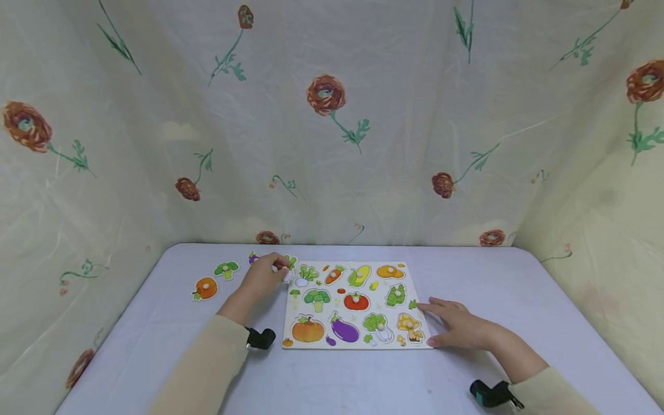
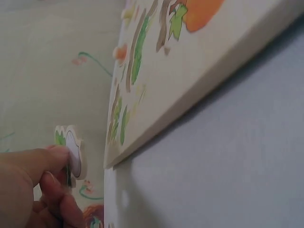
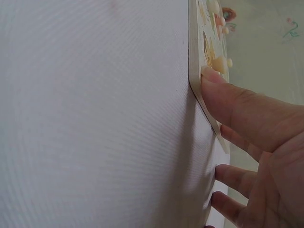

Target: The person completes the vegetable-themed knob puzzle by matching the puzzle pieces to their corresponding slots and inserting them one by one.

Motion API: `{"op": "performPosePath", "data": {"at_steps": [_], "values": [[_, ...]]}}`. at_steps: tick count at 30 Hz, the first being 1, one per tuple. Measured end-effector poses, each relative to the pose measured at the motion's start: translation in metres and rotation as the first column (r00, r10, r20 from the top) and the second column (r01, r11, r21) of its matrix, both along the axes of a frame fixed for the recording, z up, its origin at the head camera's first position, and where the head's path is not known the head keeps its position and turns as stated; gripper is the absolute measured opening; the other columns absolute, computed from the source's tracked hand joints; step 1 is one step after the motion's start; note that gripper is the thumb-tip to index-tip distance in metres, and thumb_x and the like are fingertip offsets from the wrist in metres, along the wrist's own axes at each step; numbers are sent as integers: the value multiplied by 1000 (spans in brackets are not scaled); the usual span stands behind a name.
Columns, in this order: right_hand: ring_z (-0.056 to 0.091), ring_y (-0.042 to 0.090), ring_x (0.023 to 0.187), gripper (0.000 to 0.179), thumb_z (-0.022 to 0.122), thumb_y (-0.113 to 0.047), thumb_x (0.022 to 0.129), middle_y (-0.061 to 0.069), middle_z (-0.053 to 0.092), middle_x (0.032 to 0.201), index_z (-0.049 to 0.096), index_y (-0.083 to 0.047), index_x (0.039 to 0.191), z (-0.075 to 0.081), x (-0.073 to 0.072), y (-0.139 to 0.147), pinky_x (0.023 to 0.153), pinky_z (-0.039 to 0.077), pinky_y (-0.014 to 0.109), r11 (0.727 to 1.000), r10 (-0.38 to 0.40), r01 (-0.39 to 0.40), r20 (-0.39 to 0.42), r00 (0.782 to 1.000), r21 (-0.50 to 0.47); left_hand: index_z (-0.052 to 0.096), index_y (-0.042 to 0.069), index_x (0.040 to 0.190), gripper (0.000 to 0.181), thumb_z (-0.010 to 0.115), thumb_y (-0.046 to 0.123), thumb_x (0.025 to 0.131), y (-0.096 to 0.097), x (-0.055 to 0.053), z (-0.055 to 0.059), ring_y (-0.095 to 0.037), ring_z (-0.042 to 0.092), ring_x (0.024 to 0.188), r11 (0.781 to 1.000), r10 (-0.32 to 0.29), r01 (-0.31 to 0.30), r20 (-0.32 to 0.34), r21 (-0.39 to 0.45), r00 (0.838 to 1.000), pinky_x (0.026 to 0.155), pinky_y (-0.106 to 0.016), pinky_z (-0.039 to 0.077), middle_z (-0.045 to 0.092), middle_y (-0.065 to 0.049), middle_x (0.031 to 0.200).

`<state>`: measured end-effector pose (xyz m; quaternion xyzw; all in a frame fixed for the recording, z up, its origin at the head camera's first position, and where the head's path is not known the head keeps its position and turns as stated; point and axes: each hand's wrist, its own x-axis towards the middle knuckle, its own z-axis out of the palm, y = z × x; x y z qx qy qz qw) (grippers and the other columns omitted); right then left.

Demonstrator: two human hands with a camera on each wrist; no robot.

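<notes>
My left hand [image 1: 263,276] pinches a flat white radish puzzle piece [image 2: 74,154] with green leaves between thumb and fingers. It holds the piece beside the upper left corner of a white vegetable puzzle board [image 1: 377,293]; the fingers partly cover the piece in the head view. At the board's right side lies my right hand [image 1: 459,327], fingers spread, with the thumb [image 3: 216,92] on the lower right corner and the index fingertip at the edge. Knobbed pieces on the board include the tomato [image 1: 356,301], the carrot [image 1: 334,275] and the mushrooms [image 1: 410,325].
Left of the board lie a broccoli piece [image 1: 226,270] and an orange pumpkin piece [image 1: 205,289]. Behind the left hand, an eggplant piece [image 1: 252,257] is partly hidden. A flowered curtain [image 1: 394,190] hangs behind the white table [image 1: 363,383].
</notes>
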<state>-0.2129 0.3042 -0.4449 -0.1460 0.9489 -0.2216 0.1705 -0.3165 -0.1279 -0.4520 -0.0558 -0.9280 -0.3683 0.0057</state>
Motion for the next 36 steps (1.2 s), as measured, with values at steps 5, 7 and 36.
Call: {"op": "performPosePath", "data": {"at_steps": [5, 7, 36], "values": [[18, 59, 140, 84, 80, -43, 81, 32, 27, 156, 45, -10, 150, -1, 0, 1, 106, 20, 77, 1000, -1, 1, 2, 1000, -2, 68, 12, 105, 8, 65, 13, 98, 14, 2, 1, -19, 57, 92, 999, -49, 50, 28, -17, 998, 86, -39, 50, 65, -3, 103], [18, 59, 140, 84, 80, -43, 81, 32, 26, 156, 45, -10, 150, -2, -1, 1, 106, 20, 77, 1000, 0, 0, 4, 1000, -3, 68, 12, 104, 7, 65, 12, 98, 17, 1, 0, -20, 58, 94, 998, -59, 60, 35, -20, 998, 87, -39, 50, 65, -3, 103], [19, 60, 139, 85, 80, -43, 81, 33, 27, 156, 45, -9, 150, -3, -1, 2, 106, 21, 77, 1000, 8, -9, -13, 1000, -5, 68, 14, 102, 5, 64, 12, 98, 38, -18, -17, -19, 56, 91, 998, -64, 65, 137, -3, 989, 79, -33, 51, 62, -3, 101]]}}
